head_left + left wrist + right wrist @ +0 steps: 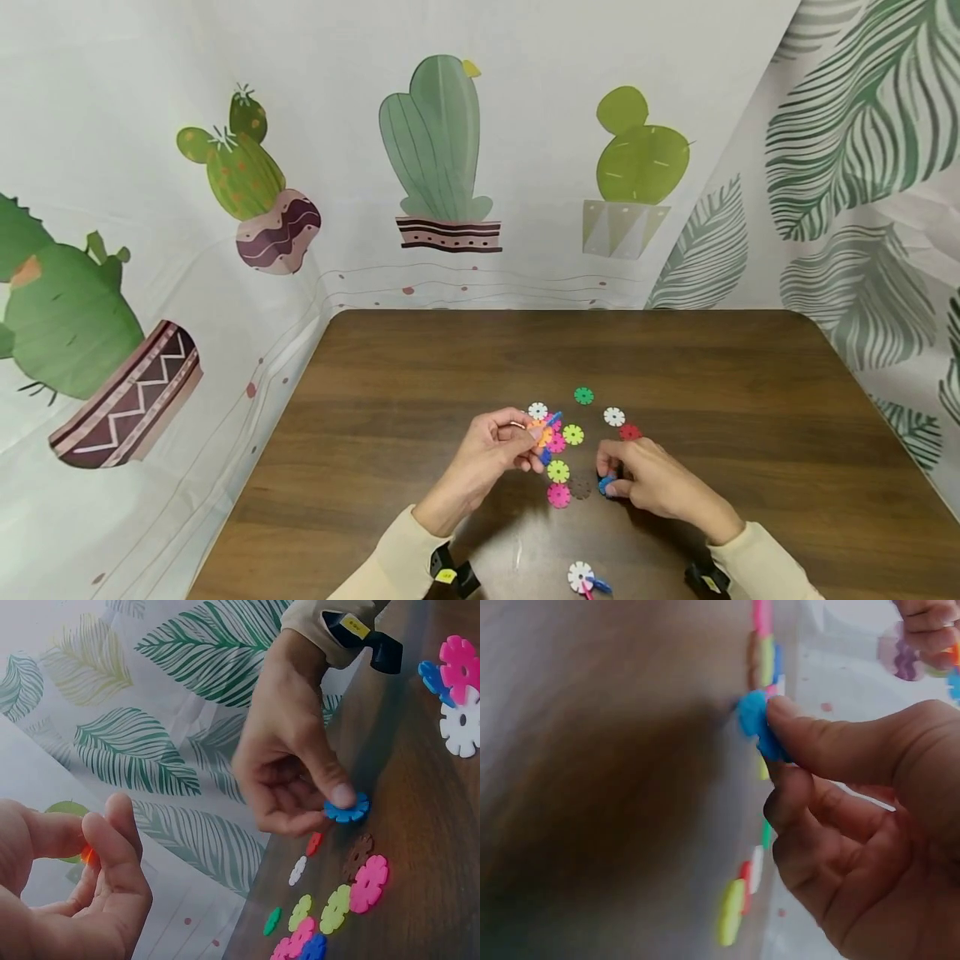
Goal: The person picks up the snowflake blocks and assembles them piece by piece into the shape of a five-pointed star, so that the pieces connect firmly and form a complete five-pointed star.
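My left hand (487,454) pinches an orange notched plastic disc (88,855) between thumb and fingers, raised over the table. At the edge of the right wrist view, a light blue disc (954,686) shows beside the orange one in that hand. My right hand (660,483) pinches a blue notched disc (347,808) between thumb and index finger, low over the table. Next to it lie a brown disc (581,487) and a pink disc (558,496). Beyond the right fingers is a red disc (630,432).
Loose yellow-green discs (558,472), a green disc (583,396) and white discs (614,416) lie spread on the wooden table (420,358). Nearer the front, a white disc (580,576) is joined with blue and pink ones. A printed cloth (540,167) hangs behind the table.
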Available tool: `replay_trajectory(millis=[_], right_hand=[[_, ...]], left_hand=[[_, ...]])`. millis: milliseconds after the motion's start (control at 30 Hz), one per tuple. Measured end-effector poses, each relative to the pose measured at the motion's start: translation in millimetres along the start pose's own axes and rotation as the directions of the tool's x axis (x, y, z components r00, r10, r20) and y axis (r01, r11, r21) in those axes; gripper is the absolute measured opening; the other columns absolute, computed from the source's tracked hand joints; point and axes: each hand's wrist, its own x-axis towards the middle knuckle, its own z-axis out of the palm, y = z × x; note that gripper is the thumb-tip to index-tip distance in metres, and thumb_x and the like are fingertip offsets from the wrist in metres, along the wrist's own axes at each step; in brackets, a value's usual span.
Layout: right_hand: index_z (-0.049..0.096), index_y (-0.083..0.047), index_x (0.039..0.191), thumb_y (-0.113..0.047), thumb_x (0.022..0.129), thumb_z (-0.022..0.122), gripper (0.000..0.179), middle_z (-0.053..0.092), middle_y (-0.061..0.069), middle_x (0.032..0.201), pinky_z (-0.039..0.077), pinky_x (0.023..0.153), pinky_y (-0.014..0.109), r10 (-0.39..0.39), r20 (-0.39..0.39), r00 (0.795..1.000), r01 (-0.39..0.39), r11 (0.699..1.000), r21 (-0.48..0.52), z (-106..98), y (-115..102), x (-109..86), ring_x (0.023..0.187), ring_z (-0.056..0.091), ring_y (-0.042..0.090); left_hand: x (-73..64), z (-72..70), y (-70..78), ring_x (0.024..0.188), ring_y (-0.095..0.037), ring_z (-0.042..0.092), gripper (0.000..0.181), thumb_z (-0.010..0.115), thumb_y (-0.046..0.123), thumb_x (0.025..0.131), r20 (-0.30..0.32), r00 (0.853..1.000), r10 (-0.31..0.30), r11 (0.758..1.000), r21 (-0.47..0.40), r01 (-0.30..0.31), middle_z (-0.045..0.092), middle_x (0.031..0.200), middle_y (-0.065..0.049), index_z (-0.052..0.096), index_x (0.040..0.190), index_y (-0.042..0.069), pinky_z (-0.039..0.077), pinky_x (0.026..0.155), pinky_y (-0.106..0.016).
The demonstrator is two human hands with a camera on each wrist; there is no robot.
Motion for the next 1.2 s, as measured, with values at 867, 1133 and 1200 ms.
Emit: replay_trajectory(millis=[867, 1133, 1200], right_hand=[[0.075, -0.024, 0.097, -0.003, 0.089, 0.085, 0.025, 0.073, -0.006, 0.082, 0.059, 0.063, 0.022, -0.096, -0.475, 0.875, 0.238, 0.939, 0.247, -38, -75, 0.5, 0.07, 0.067, 0.006], [0.075, -0.025, 0.097, -0.002, 0.089, 0.086, 0.026, 0.072, -0.009, 0.083, 0.058, 0.063, 0.021, -0.121, -0.486, 0.866, 0.263, 0.935, 0.237, -37, -77, 0.8, 0.071, 0.066, 0.006], [0.076, -0.025, 0.097, -0.002, 0.089, 0.086, 0.027, 0.072, -0.01, 0.084, 0.058, 0.063, 0.021, -0.141, -0.481, 0.865, 0.277, 0.934, 0.224, -37, -76, 2.0, 0.072, 0.066, 0.005]], left_hand=[[-11.2, 22.1, 13.9, 0.067, -0.007, 0.075, 0.008, 0.068, 0.007, 0.103, 0.151, 0.988, 0.01, 0.997, -0.081, 0.002, 0.078, 0.081, 0.005, 0.061, 0.102, 0.011, 0.061, 0.067, -0.018], [-14.1, 20.5, 18.7, 0.065, -0.004, 0.075, 0.012, 0.068, 0.009, 0.102, 0.161, 0.986, 0.038, 0.998, -0.053, -0.029, 0.078, 0.079, 0.006, 0.06, 0.105, 0.001, 0.057, 0.062, -0.016], [-14.1, 20.2, 19.3, 0.064, -0.004, 0.075, 0.016, 0.069, 0.009, 0.101, 0.162, 0.986, 0.04, 0.998, -0.044, -0.033, 0.078, 0.079, 0.006, 0.06, 0.105, -0.002, 0.057, 0.06, -0.016]])
